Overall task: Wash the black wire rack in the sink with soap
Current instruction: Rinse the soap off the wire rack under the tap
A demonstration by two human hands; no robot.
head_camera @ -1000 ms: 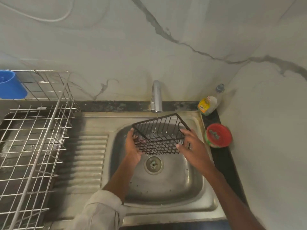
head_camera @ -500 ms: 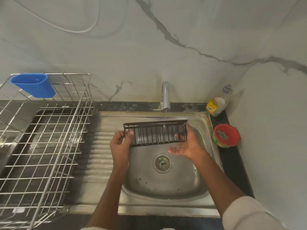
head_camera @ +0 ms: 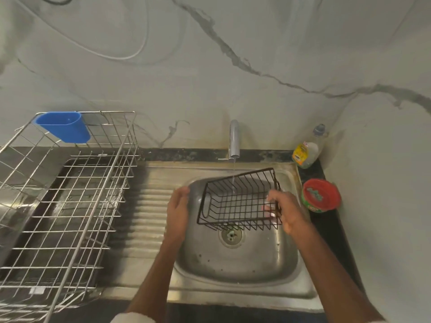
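Black wire rack [head_camera: 240,201] hangs tilted over the steel sink [head_camera: 235,273], above its drain, under a thin stream from the tap [head_camera: 234,139]. Left of the sink stands a chrome dish rack [head_camera: 70,197] carrying a blue cup [head_camera: 64,127]. Just left of the wire rack, the left hand [head_camera: 178,209] has relaxed fingers and holds nothing. At the rack's right end, the right hand [head_camera: 286,209] grips the frame. Right of the sink sit a dish-soap bottle [head_camera: 306,151] and a red tub [head_camera: 321,195].

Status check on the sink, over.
Right hand grips black wire rack; left hand open beside it. Rack under thin tap stream, over steel sink. Nothing obstructing.
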